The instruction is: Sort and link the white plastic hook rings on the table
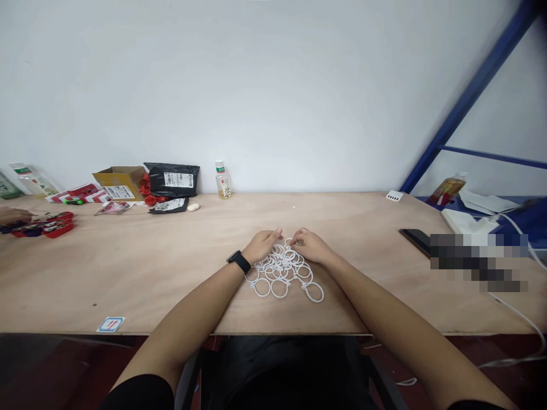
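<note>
A pile of white plastic rings [280,288] with small eyelets, looking like curtain rings, lies on the table in front of me. My right hand [311,246] is at the pile's far right side, its thumb and forefinger pinched on one white ring [288,242] at the far edge. Curved along the far left side of the pile is my left hand [261,246], with a black watch [239,261] on the wrist. Its fingertips point toward the right hand and seem to hold nothing; the lower fingers are partly hidden. One ring [315,292] lies at the pile's near right.
Along the wall stand a bottle [223,183], a black parcel bag [173,180] and an open cardboard box [119,183]. Another person's hand [15,215] is by red trays [58,225] at far left. A dark phone [414,240] lies right, near a white cable [519,319].
</note>
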Demonstrator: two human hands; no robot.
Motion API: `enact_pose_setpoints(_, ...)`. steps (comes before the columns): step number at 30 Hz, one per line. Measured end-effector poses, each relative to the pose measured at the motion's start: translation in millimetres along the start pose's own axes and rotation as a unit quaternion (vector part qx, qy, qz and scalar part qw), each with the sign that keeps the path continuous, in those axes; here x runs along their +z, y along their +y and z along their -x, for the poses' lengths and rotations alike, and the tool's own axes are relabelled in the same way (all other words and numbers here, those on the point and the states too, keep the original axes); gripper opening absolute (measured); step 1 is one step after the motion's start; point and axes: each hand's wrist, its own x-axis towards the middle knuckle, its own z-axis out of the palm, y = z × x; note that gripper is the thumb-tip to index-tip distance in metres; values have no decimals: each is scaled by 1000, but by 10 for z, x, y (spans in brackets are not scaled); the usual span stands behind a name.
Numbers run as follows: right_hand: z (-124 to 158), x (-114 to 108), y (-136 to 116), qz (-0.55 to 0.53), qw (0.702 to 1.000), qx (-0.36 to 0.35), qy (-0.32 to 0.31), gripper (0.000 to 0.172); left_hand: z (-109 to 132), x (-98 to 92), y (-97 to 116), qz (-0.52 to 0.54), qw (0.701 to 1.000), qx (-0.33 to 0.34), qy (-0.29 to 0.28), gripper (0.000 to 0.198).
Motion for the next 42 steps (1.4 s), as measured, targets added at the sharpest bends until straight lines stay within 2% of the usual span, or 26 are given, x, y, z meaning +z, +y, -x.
enact_pose_setpoints(6, 1, 36, 6, 7, 1000, 11, 16, 10, -46, -59, -77, -12, 999, -27, 46, 69)
enact_pose_setpoints(10, -11, 48, 26, 1, 997, 19, 74, 12, -80, -12, -176, 6, 997, -71, 29, 67)
enact_pose_setpoints(14, -16, 54, 3, -59, 989, 5, 137, 14, -100, 64, -210, 77, 992, -100, 4, 64)
enact_pose_setpoints(17, 5, 83, -87, -126, 979, 1, 161, 17, -74, 112, -156, 107, 993, -44, 31, 49)
enact_pose_setpoints(21, 60, 119, -249, -187, 968, -12, 165, 20, -5, 131, -25, 91, 986, 61, 125, 33)
enact_pose_setpoints(25, 103, 110, -328, -187, 970, -43, 151, 19, 45, 98, 74, 31, 978, 99, 182, 25)
enact_pose_setpoints(28, 118, 95, -328, -187, 971, -55, 139, 19, 64, 69, 98, -13, 975, 122, 185, 20)
enact_pose_setpoints(31, 124, 84, -321, -207, 964, -51, 158, 20, 77, 49, 104, -64, 968, 155, 187, 14)
enact_pose_setpoints(34, 131, 65, -324, -228, 954, -49, 190, 24, 87, 38, 109, -101, 964, 168, 180, 16)
enact_pose_setpoints(38, 145, 47, -331, -211, 955, -76, 193, 22, 89, 26, 99, -126, 961, 182, 164, 22)
enact_pose_setpoints(42, 151, 62, -328, -226, 950, -60, 208, 22, 89, 15, 79, -136, 955, 209, 163, 22)
